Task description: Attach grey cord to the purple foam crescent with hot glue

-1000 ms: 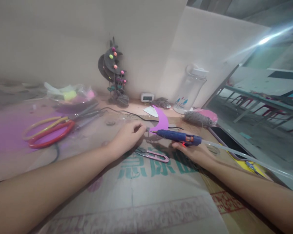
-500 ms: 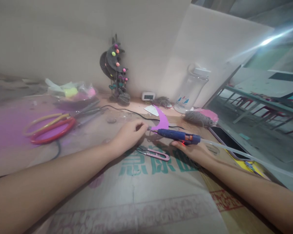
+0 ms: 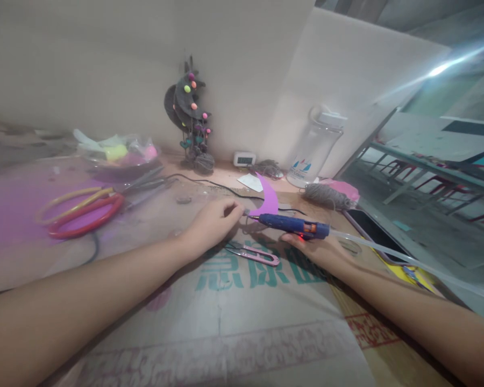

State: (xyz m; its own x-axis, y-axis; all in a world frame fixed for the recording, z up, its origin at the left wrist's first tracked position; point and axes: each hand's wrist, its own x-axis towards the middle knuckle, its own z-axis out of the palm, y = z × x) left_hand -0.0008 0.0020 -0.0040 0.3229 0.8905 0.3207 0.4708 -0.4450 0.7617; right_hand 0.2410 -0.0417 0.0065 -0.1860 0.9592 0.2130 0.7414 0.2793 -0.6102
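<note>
My right hand (image 3: 320,251) is closed around a blue hot glue gun (image 3: 292,226) with a clear glue stick trailing from its back. The gun's tip points left at the lower end of a purple crescent-shaped foam piece (image 3: 268,198). My left hand (image 3: 212,221) pinches that lower end of the crescent with its fingertips, right beside the gun's tip. Small pink thread snips (image 3: 255,254) lie on the printed sack just below both hands.
Red and yellow scissors (image 3: 80,210) lie at the left on a purple sheet. A dark crescent ornament with coloured pompoms (image 3: 190,115) stands by the wall. A clear water bottle (image 3: 317,145), grey yarn (image 3: 326,196), a phone (image 3: 373,230) and a bag of pompoms (image 3: 119,154) surround the work area.
My left hand has shifted slightly right, closing in on the crescent's lower end at the glue gun's tip. The right hand and gun have hardly moved.
</note>
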